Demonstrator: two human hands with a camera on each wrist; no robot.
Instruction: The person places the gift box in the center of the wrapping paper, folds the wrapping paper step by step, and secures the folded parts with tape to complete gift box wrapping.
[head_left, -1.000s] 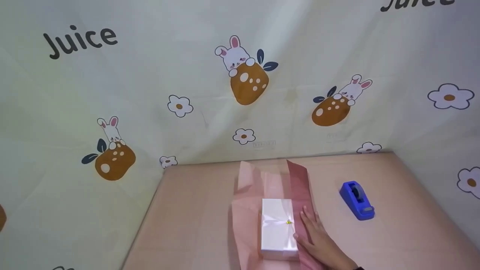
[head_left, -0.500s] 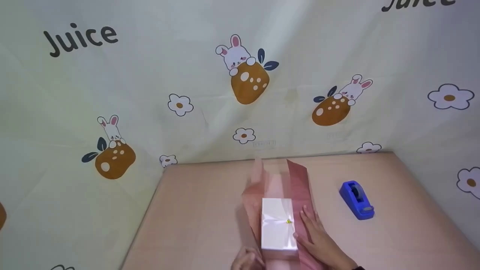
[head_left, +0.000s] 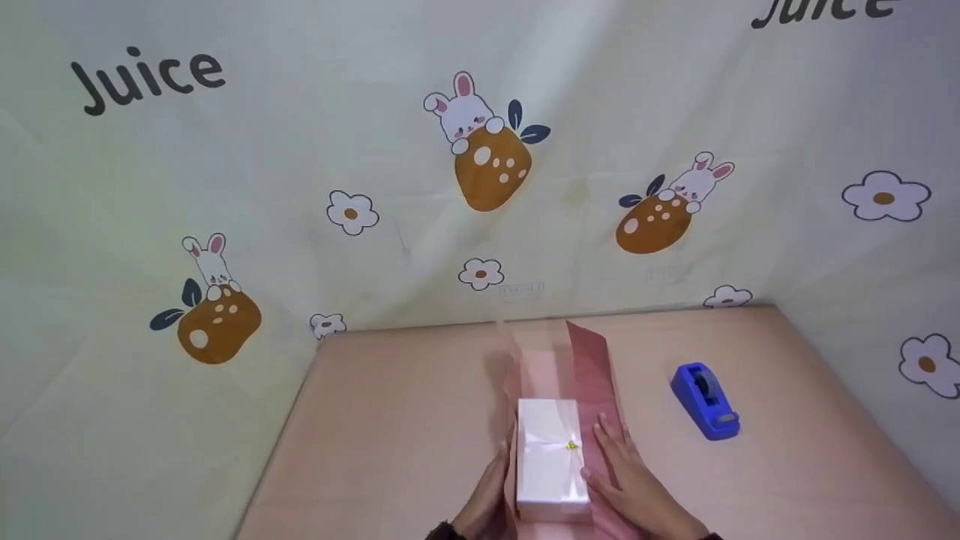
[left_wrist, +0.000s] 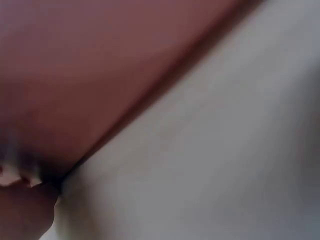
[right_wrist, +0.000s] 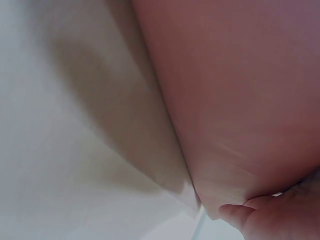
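A white box (head_left: 546, 480) with a pale ribbon and a small yellow ornament lies on a sheet of pink wrapping paper (head_left: 592, 367). Along the box's left side, my left hand (head_left: 486, 491) presses the raised paper flap against it with extended fingers. My right hand (head_left: 634, 484) rests flat on the darker paper to the right, its thumb touching the box's edge. In the right wrist view, the paper (right_wrist: 235, 100) fills the upper right above part of that hand. The left wrist view is blurred; paper (left_wrist: 100, 65) and a few fingertips show at its left.
A blue tape dispenser (head_left: 706, 405) stands on the table (head_left: 390, 420) to the right of the paper. Behind the table hangs a printed cloth (head_left: 405, 135) with rabbits and flowers, and it also runs along both sides.
My left hand has come in from below and folded the left paper flap up against the box's side. My right hand has kept its place; the head view has shifted slightly.
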